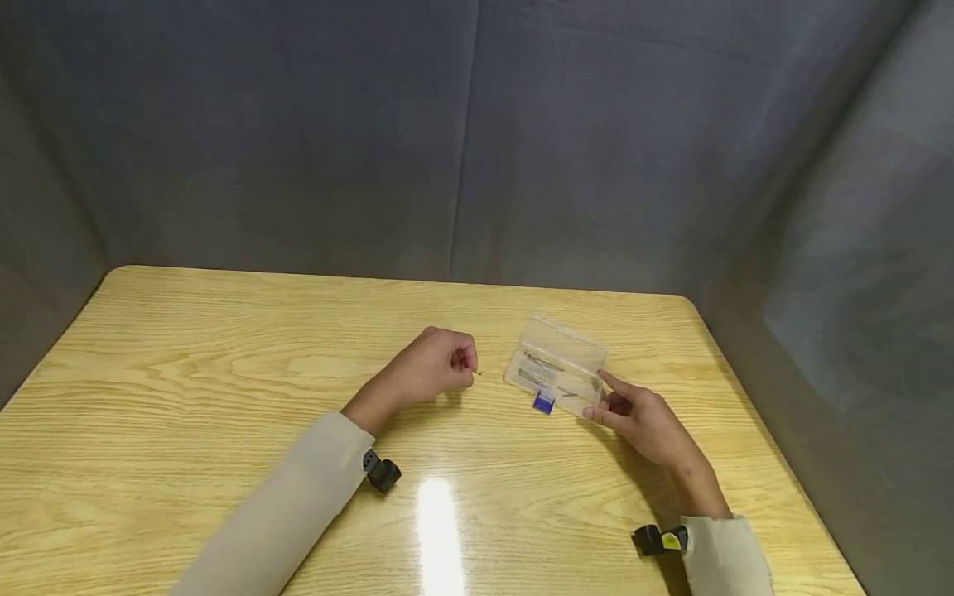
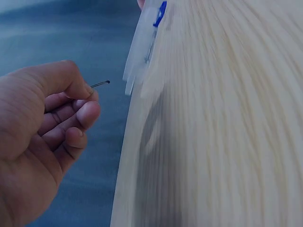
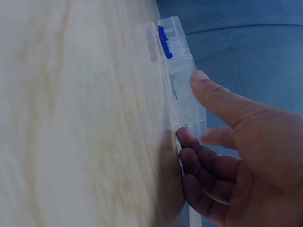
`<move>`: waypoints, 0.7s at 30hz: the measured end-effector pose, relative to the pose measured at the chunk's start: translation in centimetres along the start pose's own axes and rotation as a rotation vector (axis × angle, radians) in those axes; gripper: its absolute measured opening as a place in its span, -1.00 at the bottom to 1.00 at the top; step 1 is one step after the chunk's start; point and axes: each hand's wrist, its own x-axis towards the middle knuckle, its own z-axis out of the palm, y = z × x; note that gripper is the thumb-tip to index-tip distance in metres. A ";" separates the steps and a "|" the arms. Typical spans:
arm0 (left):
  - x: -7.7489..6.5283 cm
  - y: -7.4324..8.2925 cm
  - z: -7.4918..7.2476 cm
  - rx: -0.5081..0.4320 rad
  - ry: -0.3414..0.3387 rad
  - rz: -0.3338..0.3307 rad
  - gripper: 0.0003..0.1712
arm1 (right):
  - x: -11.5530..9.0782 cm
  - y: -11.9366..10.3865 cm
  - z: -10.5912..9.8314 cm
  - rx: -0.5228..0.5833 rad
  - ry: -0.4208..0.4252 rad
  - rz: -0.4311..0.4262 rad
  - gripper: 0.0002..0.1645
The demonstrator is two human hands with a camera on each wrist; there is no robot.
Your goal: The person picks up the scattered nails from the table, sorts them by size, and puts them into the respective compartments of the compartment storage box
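My left hand [image 1: 440,362] is raised above the table left of the box, pinching a thin metal nail [image 2: 100,84] between thumb and index finger. The nail's small head end sticks out past the fingertips; the rest is hidden in the grip. A clear plastic case [image 3: 187,90] with its lid [image 1: 555,338] raised stands toward the back right. Several thin nails [image 1: 532,377] lie in its compartments, and a blue latch [image 1: 544,402] hangs at its front. My right hand [image 1: 647,424] grips the case's right end, thumb along the front and index finger at the far side.
The wood-grain table [image 1: 224,372] spreads on both sides of the hands. A grey curtain [image 1: 358,149] hangs behind it and at the sides. Each sleeve cuff carries a small black wrist camera [image 1: 383,475].
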 end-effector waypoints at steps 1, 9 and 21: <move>0.2 0.2 0.2 -0.004 -0.006 0.003 -0.82 | 0.0 0.1 0.0 -0.003 0.000 0.002 -0.14; 2.0 1.4 2.1 -0.009 -0.034 0.027 -0.82 | -0.1 0.0 0.1 0.013 -0.008 -0.003 -0.13; 4.9 3.3 4.7 0.036 -0.039 0.101 -0.82 | 0.1 -0.1 -0.1 0.014 0.008 0.009 -0.15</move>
